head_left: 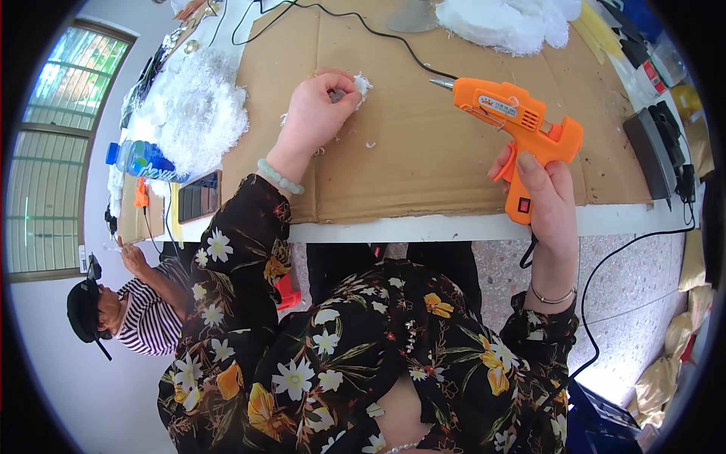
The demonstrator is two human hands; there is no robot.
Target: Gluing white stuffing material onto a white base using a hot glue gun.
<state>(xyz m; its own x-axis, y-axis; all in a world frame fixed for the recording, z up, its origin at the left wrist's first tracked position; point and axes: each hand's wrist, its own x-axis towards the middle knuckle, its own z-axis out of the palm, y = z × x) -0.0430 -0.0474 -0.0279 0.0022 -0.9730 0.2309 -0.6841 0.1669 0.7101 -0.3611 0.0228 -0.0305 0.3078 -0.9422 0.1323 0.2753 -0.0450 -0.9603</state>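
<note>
My right hand (552, 198) is wrapped round the handle of an orange hot glue gun (508, 107), its metal nozzle pointing left over the cardboard. The fingers sit at its trigger. My left hand (311, 113) is closed in a pinch on a small white fluffy piece (364, 86). A greyish bit shows between thumb and fingers; the rest of the piece is hidden by the hand. Below the left hand, white scraps (370, 144) lie on the brown cardboard sheet (408, 178). The nozzle and the fluffy piece are apart.
A heap of white fringe (193, 102) lies at the left, near a blue-capped bottle (147, 159) and a phone (200, 197). More white fluff (510, 23) sits at the back. A black cable (363, 23) crosses the cardboard. At far left, a co-worker in a striped shirt (151, 314) sits.
</note>
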